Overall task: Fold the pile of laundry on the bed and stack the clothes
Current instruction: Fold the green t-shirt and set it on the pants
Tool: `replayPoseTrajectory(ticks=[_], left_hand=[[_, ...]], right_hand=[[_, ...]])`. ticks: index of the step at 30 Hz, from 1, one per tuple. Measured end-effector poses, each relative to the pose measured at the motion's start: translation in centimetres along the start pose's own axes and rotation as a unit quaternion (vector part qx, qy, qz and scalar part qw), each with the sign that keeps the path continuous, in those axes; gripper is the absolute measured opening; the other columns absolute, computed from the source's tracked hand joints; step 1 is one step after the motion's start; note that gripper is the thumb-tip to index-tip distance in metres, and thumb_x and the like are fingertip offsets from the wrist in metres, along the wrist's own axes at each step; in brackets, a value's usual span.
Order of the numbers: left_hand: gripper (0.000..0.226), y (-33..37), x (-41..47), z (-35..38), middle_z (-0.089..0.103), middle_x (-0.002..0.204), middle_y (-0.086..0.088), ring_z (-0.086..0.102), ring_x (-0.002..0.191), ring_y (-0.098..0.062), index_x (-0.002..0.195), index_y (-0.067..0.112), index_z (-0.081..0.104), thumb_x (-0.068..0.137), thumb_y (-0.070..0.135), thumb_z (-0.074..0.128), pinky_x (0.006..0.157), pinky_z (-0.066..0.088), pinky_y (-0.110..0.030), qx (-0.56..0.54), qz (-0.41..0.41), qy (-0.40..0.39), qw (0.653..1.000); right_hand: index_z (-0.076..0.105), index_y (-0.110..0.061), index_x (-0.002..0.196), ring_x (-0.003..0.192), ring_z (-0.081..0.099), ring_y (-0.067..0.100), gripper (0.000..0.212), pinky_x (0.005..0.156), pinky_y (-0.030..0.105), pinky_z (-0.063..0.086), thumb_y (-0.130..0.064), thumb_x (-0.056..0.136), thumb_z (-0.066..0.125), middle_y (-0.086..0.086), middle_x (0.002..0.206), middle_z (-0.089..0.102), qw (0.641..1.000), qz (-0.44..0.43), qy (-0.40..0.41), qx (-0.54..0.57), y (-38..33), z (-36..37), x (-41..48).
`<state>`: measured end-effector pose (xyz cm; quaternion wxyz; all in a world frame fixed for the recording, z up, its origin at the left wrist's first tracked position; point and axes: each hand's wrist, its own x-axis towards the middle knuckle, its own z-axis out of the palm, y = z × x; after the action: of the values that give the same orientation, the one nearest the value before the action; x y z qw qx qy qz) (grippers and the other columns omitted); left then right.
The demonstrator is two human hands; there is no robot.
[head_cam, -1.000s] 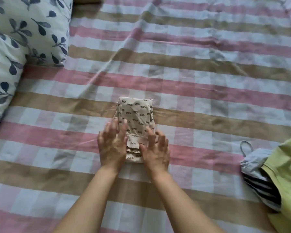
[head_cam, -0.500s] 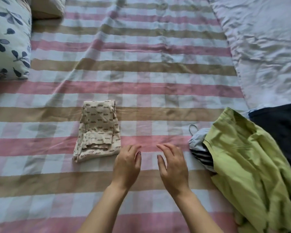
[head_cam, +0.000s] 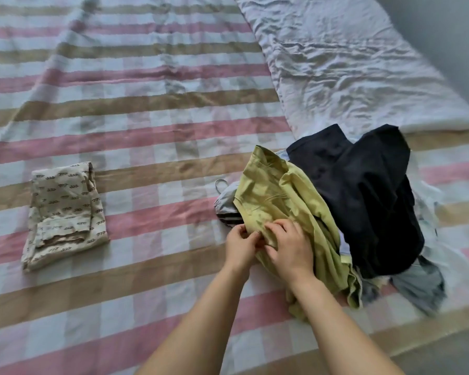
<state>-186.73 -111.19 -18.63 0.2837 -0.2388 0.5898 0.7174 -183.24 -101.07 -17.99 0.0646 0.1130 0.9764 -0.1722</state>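
Left hand (head_cam: 240, 246) and right hand (head_cam: 289, 246), fingers curled, both pinch the near edge of the green garment (head_cam: 276, 196) atop the unfolded pile. Dark garment (head_cam: 363, 190) just beyond. Folded patterned piece (head_cam: 64, 212) well left. Striped bedsheet (head_cam: 146, 117) beneath; wrinkled white quilt (head_cam: 349, 63) farthest.

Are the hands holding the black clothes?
No, the left hand and the right hand both grip the green clothing, while the black clothes lie untouched beside it.

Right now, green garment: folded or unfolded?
Unfolded. The green garment lies bunched and creased, left hand and right hand gripping its near edge. The cream patterned garment, apart, is folded.
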Motion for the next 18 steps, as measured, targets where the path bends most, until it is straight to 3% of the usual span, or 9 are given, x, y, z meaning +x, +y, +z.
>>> replayPoseTrajectory(ticks=[3,5,7,9,12,15,18], left_hand=[[0.014,0.4,-1.3,-0.4,0.062,0.078,-0.007,0.057,0.068,-0.013,0.093,0.004,0.060,0.084,-0.007,0.058,0.059,0.047,-0.018,-0.007,0.041,0.008,0.999],[0.017,1.0,-3.1,-1.2,0.063,0.079,-0.007,0.058,0.066,-0.009,0.096,0.001,0.062,0.080,-0.005,0.064,0.055,0.045,-0.012,-0.008,0.074,0.017,0.997],[0.022,2.0,-5.6,-2.6,0.067,0.083,-0.013,0.062,0.072,-0.014,0.097,-0.004,0.064,0.076,-0.004,0.069,0.061,0.049,-0.014,-0.023,0.101,0.025,0.994],[0.023,3.1,-8.4,-4.5,0.071,0.085,-0.014,0.066,0.077,-0.018,0.094,-0.001,0.067,0.072,0.000,0.074,0.066,0.052,-0.018,-0.034,0.134,0.039,0.990],[0.018,4.9,-13.4,-7.7,0.074,0.079,-0.002,0.069,0.077,-0.013,0.083,0.017,0.071,0.067,0.013,0.076,0.067,0.053,-0.018,-0.015,0.209,0.087,0.974],[0.018,6.1,-18.0,-10.4,0.073,0.082,0.002,0.068,0.078,-0.008,0.085,0.026,0.072,0.069,0.019,0.072,0.067,0.051,-0.015,0.035,0.297,0.142,0.944],[0.022,6.7,-21.7,-12.4,0.073,0.088,0.009,0.068,0.083,-0.005,0.089,0.033,0.074,0.078,0.015,0.068,0.069,0.050,-0.012,0.037,0.353,0.146,0.924]], right_hand=[[0.068,-0.009,0.087,0.087,0.057,0.028,0.012,0.073,0.040,0.046,-0.017,0.078,0.069,0.006,0.090,0.066,0.994,-0.027,0.061,0.081,-0.4,-0.5,-0.9],[0.067,-0.007,0.079,0.077,0.058,0.026,0.009,0.067,0.040,0.046,-0.016,0.080,0.069,0.006,0.079,0.066,0.987,-0.035,0.068,0.144,-1.2,-1.3,-1.8],[0.068,-0.007,0.076,0.071,0.059,0.022,0.008,0.064,0.039,0.046,-0.014,0.080,0.069,0.005,0.074,0.066,0.971,-0.036,0.064,0.226,-2.7,-2.6,-3.1],[0.068,-0.009,0.075,0.069,0.060,0.018,0.009,0.063,0.037,0.048,-0.017,0.080,0.066,0.002,0.071,0.066,0.949,-0.038,0.039,0.311,-4.9,-4.0,-4.6],[0.063,-0.020,0.072,0.066,0.060,0.013,0.009,0.062,0.035,0.048,-0.026,0.078,0.059,-0.003,0.069,0.065,0.901,-0.054,-0.033,0.429,-9.2,-5.9,-7.0],[0.062,-0.024,0.073,0.068,0.056,0.003,0.012,0.062,0.021,0.046,-0.016,0.082,0.057,-0.008,0.070,0.063,0.847,-0.098,-0.108,0.511,-12.7,-7.0,-9.1],[0.065,-0.019,0.078,0.072,0.057,0.007,0.012,0.066,0.019,0.045,-0.014,0.084,0.057,-0.005,0.073,0.063,0.789,-0.128,-0.171,0.577,-15.0,-7.5,-10.6]])
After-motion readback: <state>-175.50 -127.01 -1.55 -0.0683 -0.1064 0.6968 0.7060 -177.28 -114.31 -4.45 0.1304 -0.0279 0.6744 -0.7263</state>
